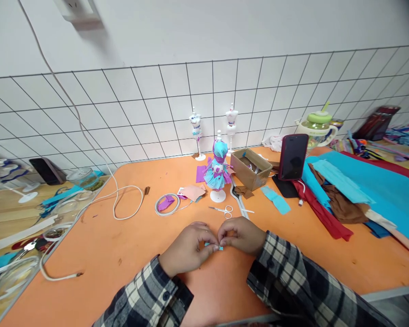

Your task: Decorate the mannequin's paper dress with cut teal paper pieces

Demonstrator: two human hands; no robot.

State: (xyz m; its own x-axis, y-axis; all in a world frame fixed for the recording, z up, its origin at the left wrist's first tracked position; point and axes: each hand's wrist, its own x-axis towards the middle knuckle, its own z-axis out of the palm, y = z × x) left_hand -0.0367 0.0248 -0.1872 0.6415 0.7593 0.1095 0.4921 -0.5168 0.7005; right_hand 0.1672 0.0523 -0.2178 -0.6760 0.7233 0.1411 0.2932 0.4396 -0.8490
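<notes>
A small strip of light blue crepe paper (221, 248) is pinched low over the orange table, with most of it hidden by fingers. My left hand (191, 245) is closed on it from the left. On the other side my right hand (241, 235) has its thumb and index finger together at the strip's right end. The two hands' fingertips nearly touch. Just beyond them lie small scissors (225, 210) with white handles. Behind the scissors stands a mini dress form (218, 170) dressed in a blue and purple ruffled outfit.
Two more dress forms (196, 129) stand by the tiled wall. A cardboard box (252, 168), an upright phone (293, 156) and a pile of coloured crepe paper (347, 195) are on the right. A tape ring (167, 205) and a white cable (117, 204) lie left.
</notes>
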